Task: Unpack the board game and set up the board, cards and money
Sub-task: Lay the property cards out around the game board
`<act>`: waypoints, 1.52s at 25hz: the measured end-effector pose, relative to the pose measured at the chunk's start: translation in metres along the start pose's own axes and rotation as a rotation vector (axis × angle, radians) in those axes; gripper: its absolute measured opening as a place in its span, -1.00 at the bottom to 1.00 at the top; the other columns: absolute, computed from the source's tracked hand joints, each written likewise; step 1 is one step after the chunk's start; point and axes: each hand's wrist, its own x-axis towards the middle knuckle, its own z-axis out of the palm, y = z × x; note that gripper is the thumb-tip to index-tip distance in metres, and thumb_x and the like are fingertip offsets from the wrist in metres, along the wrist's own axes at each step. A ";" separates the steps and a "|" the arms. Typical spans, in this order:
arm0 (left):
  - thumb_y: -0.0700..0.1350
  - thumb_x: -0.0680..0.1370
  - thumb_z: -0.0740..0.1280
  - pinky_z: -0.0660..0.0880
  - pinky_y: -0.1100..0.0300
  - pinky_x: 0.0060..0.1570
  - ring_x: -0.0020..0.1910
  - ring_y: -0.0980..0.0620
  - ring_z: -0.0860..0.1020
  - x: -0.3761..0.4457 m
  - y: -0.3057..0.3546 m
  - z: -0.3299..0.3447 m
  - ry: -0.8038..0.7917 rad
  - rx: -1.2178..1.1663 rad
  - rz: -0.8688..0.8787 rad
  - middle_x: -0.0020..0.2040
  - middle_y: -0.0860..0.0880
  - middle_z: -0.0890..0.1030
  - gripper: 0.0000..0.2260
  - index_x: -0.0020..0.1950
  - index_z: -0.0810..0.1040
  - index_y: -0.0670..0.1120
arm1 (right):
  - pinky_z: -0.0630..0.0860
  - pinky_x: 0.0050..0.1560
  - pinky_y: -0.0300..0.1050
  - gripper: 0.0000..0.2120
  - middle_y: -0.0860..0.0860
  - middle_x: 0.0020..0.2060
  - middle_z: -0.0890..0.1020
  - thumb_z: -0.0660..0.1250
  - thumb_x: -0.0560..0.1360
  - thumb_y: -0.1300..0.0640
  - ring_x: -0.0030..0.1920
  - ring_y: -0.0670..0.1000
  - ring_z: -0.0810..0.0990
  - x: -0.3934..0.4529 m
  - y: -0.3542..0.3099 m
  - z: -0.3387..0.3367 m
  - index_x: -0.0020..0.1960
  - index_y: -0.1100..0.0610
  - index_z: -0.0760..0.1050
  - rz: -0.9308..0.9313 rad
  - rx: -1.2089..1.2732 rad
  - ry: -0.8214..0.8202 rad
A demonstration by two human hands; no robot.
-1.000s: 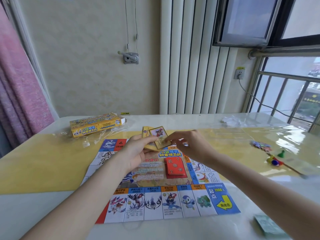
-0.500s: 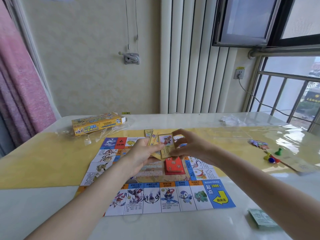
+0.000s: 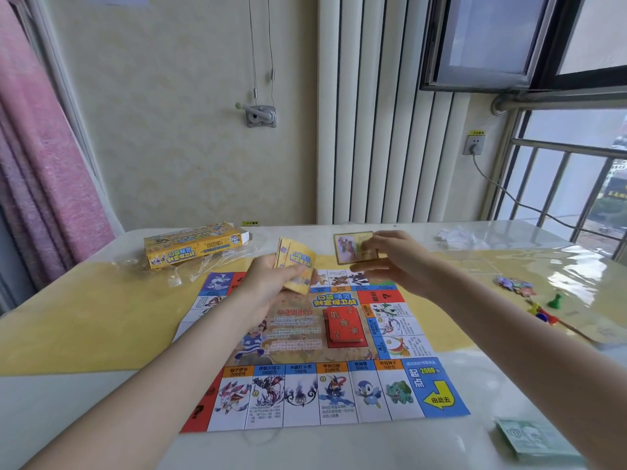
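Table (image 3: 84, 395): board (image 3: 325, 395), box (image 3: 193, 244), money (image 3: 532, 439).

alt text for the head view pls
A person's left hand holds a stack of yellow cards while the right hand pinches a single card above the board; red cards lie on it.

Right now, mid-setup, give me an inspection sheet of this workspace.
Surface: white table under a yellow mat.
Job's things: board spread flat; red card stack at its centre; money stack near right corner; pawns far right.
Clutter: game box; plastic wrap; crumpled wrapper.
Grips: left hand grips yellow card deck; right hand pinches a single card.
Cables: plug lead from wall socket.
Surroundings: pink curtain, open window.
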 end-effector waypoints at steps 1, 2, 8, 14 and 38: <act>-0.28 0.54 0.29 0.58 0.16 -0.25 -0.16 -0.01 0.59 0.005 0.003 0.003 0.006 0.012 0.023 -0.12 -0.08 0.61 -0.93 -0.07 0.51 -0.12 | 0.48 -0.52 -0.29 -0.89 0.18 -0.24 0.58 0.14 0.57 0.31 -0.39 0.00 0.62 0.006 -0.001 0.003 -0.08 0.27 0.42 -0.014 -0.040 -0.007; -0.28 0.54 0.29 0.57 0.16 -0.21 -0.14 0.00 0.59 0.011 0.004 0.005 0.013 0.026 0.037 -0.12 -0.07 0.61 -0.91 -0.10 0.51 -0.10 | 0.46 -0.53 -0.31 -0.92 0.18 -0.27 0.58 0.17 0.56 0.33 -0.43 -0.02 0.61 0.013 -0.001 0.006 -0.05 0.28 0.43 -0.024 -0.106 -0.009; -0.27 0.56 0.27 0.55 0.31 -0.34 -0.25 0.12 0.62 0.046 -0.003 0.002 0.031 0.085 0.042 -0.16 -0.03 0.62 -0.88 -0.11 0.51 -0.06 | 0.42 -0.41 -0.27 -0.73 0.15 -0.18 0.62 0.34 0.44 0.35 -0.42 -0.05 0.50 0.086 -0.004 0.009 0.12 0.23 0.45 -0.131 -0.774 0.036; -0.27 0.56 0.26 0.52 0.25 -0.31 -0.23 0.06 0.61 0.082 -0.024 -0.001 0.052 0.064 -0.041 -0.14 -0.07 0.64 -0.87 0.09 0.51 -0.16 | 0.43 -0.36 -0.24 -0.65 0.19 0.03 0.60 0.31 0.41 0.42 -0.19 0.06 0.51 0.158 0.025 0.019 0.17 0.24 0.42 -0.082 -1.102 0.065; -0.21 0.45 0.41 0.61 0.14 -0.29 -0.20 -0.03 0.63 0.056 -0.026 0.016 -0.077 -0.134 -0.143 0.03 -0.17 0.64 -0.65 0.21 0.49 -0.23 | 0.45 -0.46 -0.30 -0.87 0.12 -0.37 0.57 0.41 0.41 0.25 -0.41 0.00 0.49 0.072 0.019 0.013 -0.19 0.29 0.48 -0.106 -0.467 -0.173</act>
